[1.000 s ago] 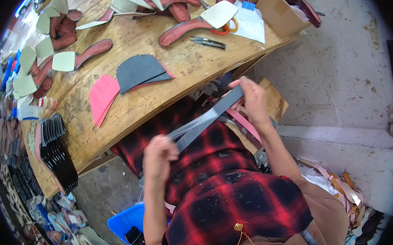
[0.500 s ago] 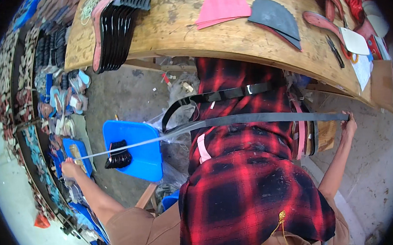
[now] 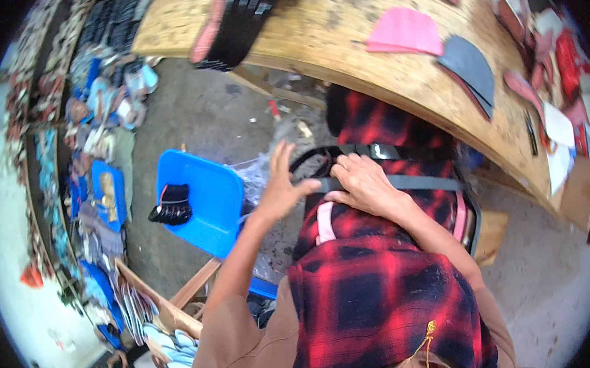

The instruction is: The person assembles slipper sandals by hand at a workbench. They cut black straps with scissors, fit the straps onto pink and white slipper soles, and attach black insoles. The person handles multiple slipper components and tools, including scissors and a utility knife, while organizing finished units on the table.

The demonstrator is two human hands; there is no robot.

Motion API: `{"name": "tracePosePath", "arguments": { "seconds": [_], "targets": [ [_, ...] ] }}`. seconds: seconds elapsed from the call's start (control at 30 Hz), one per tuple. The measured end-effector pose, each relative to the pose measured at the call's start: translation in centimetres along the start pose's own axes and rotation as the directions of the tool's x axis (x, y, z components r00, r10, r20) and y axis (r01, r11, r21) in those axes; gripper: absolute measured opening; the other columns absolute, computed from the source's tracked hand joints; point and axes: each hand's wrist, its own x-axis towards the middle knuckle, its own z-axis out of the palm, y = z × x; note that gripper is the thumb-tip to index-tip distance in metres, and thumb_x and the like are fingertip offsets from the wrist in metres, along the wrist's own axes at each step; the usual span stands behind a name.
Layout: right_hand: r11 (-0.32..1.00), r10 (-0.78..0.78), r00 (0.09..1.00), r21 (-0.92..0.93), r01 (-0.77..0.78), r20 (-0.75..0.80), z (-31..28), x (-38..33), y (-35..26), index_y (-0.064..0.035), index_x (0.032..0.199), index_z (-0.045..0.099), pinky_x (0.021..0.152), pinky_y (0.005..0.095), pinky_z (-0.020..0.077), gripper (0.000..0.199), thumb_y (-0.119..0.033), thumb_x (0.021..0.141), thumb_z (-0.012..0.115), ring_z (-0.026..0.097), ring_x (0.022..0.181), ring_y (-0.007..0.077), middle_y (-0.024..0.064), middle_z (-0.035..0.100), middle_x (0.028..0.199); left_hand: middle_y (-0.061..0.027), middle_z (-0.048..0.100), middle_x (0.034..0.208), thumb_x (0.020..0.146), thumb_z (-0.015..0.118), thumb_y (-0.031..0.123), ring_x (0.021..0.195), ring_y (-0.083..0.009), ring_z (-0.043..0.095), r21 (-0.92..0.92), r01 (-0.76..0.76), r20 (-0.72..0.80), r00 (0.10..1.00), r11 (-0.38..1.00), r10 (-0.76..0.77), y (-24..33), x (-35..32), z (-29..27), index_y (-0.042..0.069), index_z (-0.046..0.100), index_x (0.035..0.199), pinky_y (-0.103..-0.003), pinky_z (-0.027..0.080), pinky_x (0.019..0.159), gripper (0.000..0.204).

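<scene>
- Far left: heaps of shoe parts point(image 3: 94, 150) along the floor's edge, well apart from both hands.
- Blue stool point(image 3: 200, 201) on the floor, small black bundle point(image 3: 171, 205) lying on its seat, just left of the left hand.
- Left hand point(image 3: 283, 185): open, fingers spread and pointing up, palm edge touching the left end of the grey strap point(image 3: 418, 182); forearm rising from the lower edge at a slant.
- Grey strap: across the lap over the red plaid cloth point(image 3: 385, 294), long axis running left to right, starting between the hands and stretching away to the right.
- Right hand point(image 3: 364, 187): palm down, fingers curled over the strap, pressing it to the lap; nearer the strap's middle than the left hand.
- Black loop point(image 3: 375, 150) just above the right hand, touching the lap.
- Upper right: wooden counter point(image 3: 339, 37) with pink piece point(image 3: 404, 33) and grey piece point(image 3: 470, 68) side by side.
</scene>
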Motion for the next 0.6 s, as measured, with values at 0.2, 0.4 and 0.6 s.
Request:
{"name": "tracePosePath", "arguments": {
  "seconds": [0.2,0.4,0.6],
  "targets": [
    [0.737,0.325,0.935,0.582,-0.345,0.142,-1.4,0.0,-0.1,-0.0013,0.086,0.055,0.060,0.0363,0.0465,0.026,-0.022,0.085,0.070,0.064,0.066,0.0241,0.0135,0.064,0.071,-0.0272,0.023,0.150,0.061,0.084,0.055,0.139,-0.0457,0.025,0.523,-0.307,-0.329,0.788,0.795,0.521,2.0,-4.3,2.4,0.001,0.032,0.142,-0.050,0.025,0.114,0.110],
    [0.784,0.286,0.958,0.580,-0.221,-0.022,-3.8,-0.9,-0.9,-0.0006,0.086,0.054,0.066,0.0353,0.0433,0.024,-0.017,0.083,0.072,0.058,0.075,0.0227,0.0107,0.059,0.080,-0.0152,0.016,0.155,0.062,0.087,0.010,0.133,-0.0288,0.038,0.051,-0.200,-0.557,0.808,0.978,0.194,3.4,-1.8,3.6,0.007,0.018,0.151,-0.033,0.054,0.087,0.113],
    [0.984,-0.086,0.905,0.108,0.143,-0.418,-5.1,-0.5,-2.2,-0.0042,0.081,0.050,0.098,0.0476,0.0387,0.027,-0.010,0.072,0.075,0.052,0.113,0.0364,0.0176,0.056,0.121,-0.0006,0.055,0.089,0.089,0.067,0.007,0.079,-0.0067,0.054,-0.398,-0.021,-0.119,0.992,0.917,-0.029,5.5,-1.2,0.6,0.005,0.024,0.151,-0.021,0.045,0.066,0.075]
  ]
}}
